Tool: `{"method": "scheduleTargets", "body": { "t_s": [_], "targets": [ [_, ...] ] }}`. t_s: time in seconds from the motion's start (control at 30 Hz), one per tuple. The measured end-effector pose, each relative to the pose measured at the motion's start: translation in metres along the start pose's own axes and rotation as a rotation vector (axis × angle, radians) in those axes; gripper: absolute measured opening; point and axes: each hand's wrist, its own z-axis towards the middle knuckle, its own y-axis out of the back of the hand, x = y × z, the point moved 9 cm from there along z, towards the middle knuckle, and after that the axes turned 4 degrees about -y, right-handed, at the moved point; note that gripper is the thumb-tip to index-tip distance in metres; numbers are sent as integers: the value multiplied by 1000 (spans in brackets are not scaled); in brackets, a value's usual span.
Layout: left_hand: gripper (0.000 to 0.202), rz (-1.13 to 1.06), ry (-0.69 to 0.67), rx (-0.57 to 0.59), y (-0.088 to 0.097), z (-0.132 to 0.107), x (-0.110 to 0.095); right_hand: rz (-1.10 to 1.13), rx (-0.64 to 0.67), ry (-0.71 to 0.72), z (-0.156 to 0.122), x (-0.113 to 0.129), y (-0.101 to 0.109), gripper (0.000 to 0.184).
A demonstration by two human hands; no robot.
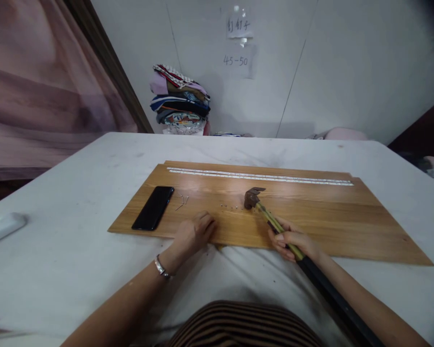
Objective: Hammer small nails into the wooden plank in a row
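My right hand (292, 239) is wrapped round the handle of a claw hammer (271, 219), where the yellow-green part meets the black grip. The rusty hammer head (252, 198) is at the middle of a wooden board (321, 217), at the right end of a row of several small nail heads (232, 207). Whether it touches the board I cannot tell. On the board's near edge rests my left hand (196, 230), its fingers curled and their tips turned under, hiding anything in them. Several loose nails (182, 202) lie beyond it to the left.
A black phone (153, 208) lies on the board's left part. Two white measuring strips (260, 177) run along its far side. The white-covered table (68, 193) carries a white object (4, 228) at far left. Folded clothes (181, 101) are stacked against the wall.
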Motion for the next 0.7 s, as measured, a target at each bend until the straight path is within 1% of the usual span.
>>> {"method": "scheduleTargets", "body": {
  "t_s": [0.17, 0.23, 0.33, 0.47, 0.57, 0.7],
  "targets": [
    [30, -45, 45, -71, -5, 2, -4, -7, -14, -7, -1, -1, 2, 31],
    [29, -63, 70, -89, -5, 0, -3, -6, -30, -6, -2, 1, 4, 27],
    [27, -87, 73, -102, -5, -1, -3, -1, -39, 10, -2, 4, 4, 21],
    [28, -107, 64, -118, -4, -2, -3, 22, -23, 26, -1, 5, 1, 21],
    [29, -116, 59, -122, -4, -1, -4, 27, -19, 16, 1, 2, 1, 24],
    [28, -122, 55, -122, -3, -2, -4, 12, -23, -8, 0, 0, 0, 33]
  ]
}}
